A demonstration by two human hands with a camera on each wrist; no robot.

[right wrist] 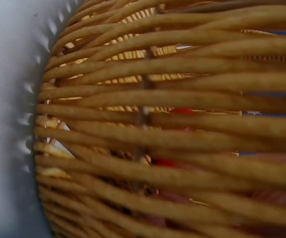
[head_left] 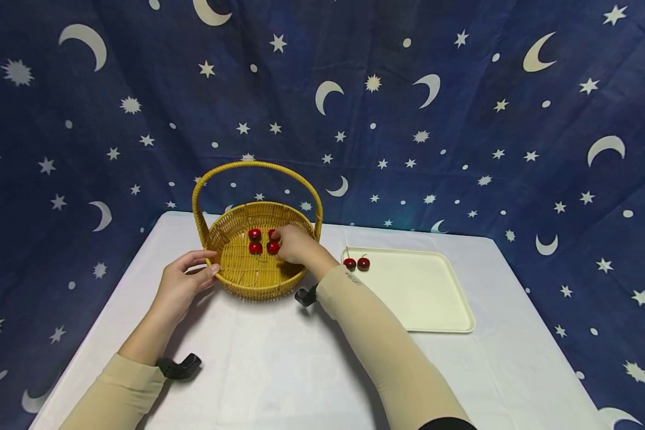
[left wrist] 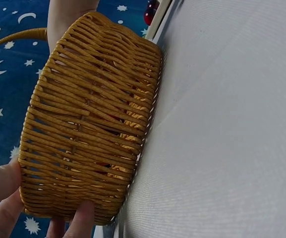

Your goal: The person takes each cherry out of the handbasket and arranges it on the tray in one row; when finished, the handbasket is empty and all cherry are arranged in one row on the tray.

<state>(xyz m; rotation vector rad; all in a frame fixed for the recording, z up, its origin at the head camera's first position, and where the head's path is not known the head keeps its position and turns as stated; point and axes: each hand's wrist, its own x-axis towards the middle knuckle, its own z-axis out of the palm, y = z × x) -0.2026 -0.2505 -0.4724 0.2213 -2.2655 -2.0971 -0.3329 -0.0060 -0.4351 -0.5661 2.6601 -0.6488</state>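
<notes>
A round yellow wicker basket with a tall arched handle stands on the white table. My left hand grips its left rim, the thumb at the edge and other fingers along the outside wall. Over the right rim reaches my right hand, its fingertips at a dark red cherry that they partly cover. Right below is another cherry. Two more, an upper cherry and a lower cherry, lie to their left. In the right wrist view, basket weave hides most of the hand.
A cream rectangular tray lies to the right of the basket, partly behind my right forearm. Two cherries with stems sit at its upper left corner. A dark blue cloth with moons and stars hangs behind the table.
</notes>
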